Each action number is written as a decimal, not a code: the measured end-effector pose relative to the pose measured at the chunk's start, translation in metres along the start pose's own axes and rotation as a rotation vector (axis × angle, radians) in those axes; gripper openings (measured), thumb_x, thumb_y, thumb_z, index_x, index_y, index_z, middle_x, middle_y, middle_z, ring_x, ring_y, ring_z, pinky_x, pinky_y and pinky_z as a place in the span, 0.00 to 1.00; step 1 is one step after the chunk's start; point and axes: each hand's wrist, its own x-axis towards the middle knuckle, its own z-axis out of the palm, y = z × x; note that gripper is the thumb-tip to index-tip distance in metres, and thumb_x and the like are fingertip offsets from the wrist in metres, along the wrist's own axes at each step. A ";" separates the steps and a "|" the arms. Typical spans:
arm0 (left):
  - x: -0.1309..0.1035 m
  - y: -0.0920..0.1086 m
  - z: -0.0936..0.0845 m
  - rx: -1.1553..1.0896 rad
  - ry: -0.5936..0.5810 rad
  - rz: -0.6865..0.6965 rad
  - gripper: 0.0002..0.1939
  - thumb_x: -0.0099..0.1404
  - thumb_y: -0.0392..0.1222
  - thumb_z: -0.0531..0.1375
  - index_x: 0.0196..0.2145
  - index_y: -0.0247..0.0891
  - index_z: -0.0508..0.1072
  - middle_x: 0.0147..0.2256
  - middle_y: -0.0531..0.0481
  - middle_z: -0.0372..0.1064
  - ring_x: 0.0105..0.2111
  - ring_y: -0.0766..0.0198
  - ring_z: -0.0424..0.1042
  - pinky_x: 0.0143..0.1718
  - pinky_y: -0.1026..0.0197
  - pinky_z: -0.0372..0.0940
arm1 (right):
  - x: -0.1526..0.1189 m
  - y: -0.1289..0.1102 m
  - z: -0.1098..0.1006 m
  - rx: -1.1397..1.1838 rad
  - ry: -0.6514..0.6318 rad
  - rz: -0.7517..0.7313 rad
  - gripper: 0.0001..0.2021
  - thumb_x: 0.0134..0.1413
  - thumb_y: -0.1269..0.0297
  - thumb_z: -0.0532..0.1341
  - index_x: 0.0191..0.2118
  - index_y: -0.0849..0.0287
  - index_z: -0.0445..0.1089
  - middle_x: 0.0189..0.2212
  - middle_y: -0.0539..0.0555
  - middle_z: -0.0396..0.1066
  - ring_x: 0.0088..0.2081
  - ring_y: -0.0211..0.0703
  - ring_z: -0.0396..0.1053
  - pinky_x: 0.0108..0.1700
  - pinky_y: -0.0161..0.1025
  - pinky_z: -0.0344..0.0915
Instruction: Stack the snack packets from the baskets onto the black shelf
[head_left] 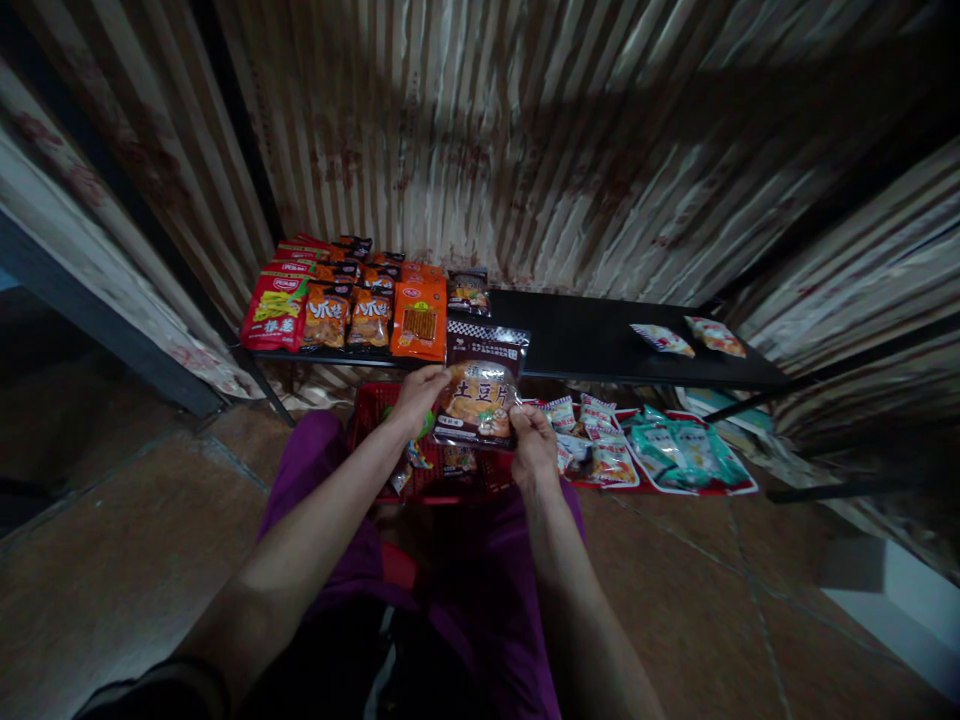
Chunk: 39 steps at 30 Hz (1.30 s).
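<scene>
Between my two hands is a brown bag of potato chips (480, 390), its printed front facing me. My left hand (421, 398) pinches its left edge, and my right hand (534, 440) grips the lower right corner. The bag is held above a red basket (366, 410) with several small packets in it, in front of the black shelf (555, 335). Behind it on the shelf stands another dark snack bag (469, 291). Just left of that is an orange snack bag (418, 320) in a row.
Orange-and-black snack bags (325, 315) and red snack bags (274, 308) stand at the shelf's left. Two small packets (663, 340) lie toward its right end. Below are trays of white-and-red packets (600, 440) and teal packets (686, 450). A striped curtain (480, 150) hangs behind.
</scene>
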 end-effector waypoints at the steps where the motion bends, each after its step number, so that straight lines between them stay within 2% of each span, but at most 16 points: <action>1: -0.005 -0.002 -0.002 0.008 -0.015 -0.029 0.12 0.50 0.46 0.65 0.29 0.34 0.75 0.27 0.50 0.72 0.28 0.67 0.68 0.31 0.65 0.61 | 0.001 0.000 0.000 0.007 0.016 -0.004 0.13 0.30 0.60 0.69 0.22 0.57 0.65 0.19 0.41 0.66 0.23 0.31 0.60 0.27 0.31 0.59; 4: -0.015 -0.008 -0.006 0.056 -0.031 -0.067 0.13 0.49 0.45 0.66 0.30 0.34 0.76 0.29 0.49 0.73 0.29 0.66 0.69 0.32 0.64 0.62 | 0.006 0.001 0.001 -0.001 0.048 -0.027 0.12 0.30 0.61 0.69 0.22 0.57 0.66 0.20 0.41 0.66 0.23 0.31 0.61 0.28 0.31 0.59; 6: -0.018 -0.011 -0.007 0.095 -0.016 -0.042 0.11 0.49 0.45 0.65 0.29 0.34 0.76 0.28 0.49 0.74 0.29 0.65 0.69 0.32 0.64 0.62 | 0.008 0.002 0.001 -0.020 0.037 -0.039 0.11 0.30 0.62 0.68 0.22 0.57 0.66 0.20 0.41 0.66 0.24 0.31 0.61 0.28 0.31 0.59; 10: -0.017 -0.017 -0.007 0.212 0.088 0.043 0.07 0.54 0.41 0.61 0.26 0.35 0.75 0.26 0.51 0.73 0.28 0.66 0.68 0.32 0.65 0.61 | 0.009 0.004 0.002 -0.013 0.020 -0.021 0.11 0.30 0.62 0.69 0.22 0.57 0.66 0.19 0.41 0.67 0.23 0.32 0.62 0.29 0.32 0.60; 20: -0.014 -0.034 -0.004 0.429 0.221 0.147 0.12 0.60 0.45 0.54 0.26 0.37 0.72 0.22 0.54 0.67 0.25 0.66 0.65 0.26 0.66 0.56 | 0.005 0.000 0.006 0.047 0.075 0.046 0.11 0.29 0.64 0.69 0.22 0.56 0.67 0.19 0.42 0.69 0.22 0.33 0.65 0.26 0.33 0.64; 25: -0.010 -0.032 -0.006 0.459 0.256 0.225 0.12 0.60 0.45 0.54 0.25 0.37 0.72 0.22 0.54 0.66 0.25 0.66 0.64 0.26 0.66 0.55 | -0.002 -0.006 0.006 0.067 -0.009 0.116 0.14 0.29 0.60 0.72 0.25 0.56 0.69 0.21 0.43 0.72 0.22 0.33 0.67 0.24 0.32 0.64; 29: -0.006 -0.030 -0.008 0.408 0.289 0.221 0.12 0.60 0.45 0.54 0.26 0.37 0.72 0.22 0.54 0.66 0.24 0.66 0.63 0.26 0.66 0.55 | -0.009 -0.009 0.005 0.066 -0.060 0.172 0.16 0.29 0.58 0.73 0.26 0.56 0.70 0.23 0.44 0.73 0.23 0.34 0.69 0.23 0.30 0.66; 32: -0.003 -0.029 -0.010 0.372 0.317 0.214 0.12 0.60 0.45 0.54 0.26 0.36 0.72 0.21 0.55 0.65 0.24 0.67 0.63 0.27 0.66 0.55 | -0.015 -0.008 0.003 0.084 -0.061 0.207 0.16 0.29 0.60 0.74 0.27 0.56 0.71 0.23 0.44 0.74 0.22 0.31 0.70 0.27 0.29 0.69; 39: -0.001 -0.028 -0.008 0.351 0.349 0.183 0.11 0.60 0.44 0.54 0.26 0.36 0.72 0.22 0.55 0.66 0.24 0.67 0.63 0.27 0.66 0.56 | -0.024 -0.005 0.000 0.084 -0.163 0.263 0.16 0.30 0.65 0.75 0.29 0.56 0.71 0.25 0.46 0.76 0.29 0.37 0.76 0.32 0.31 0.73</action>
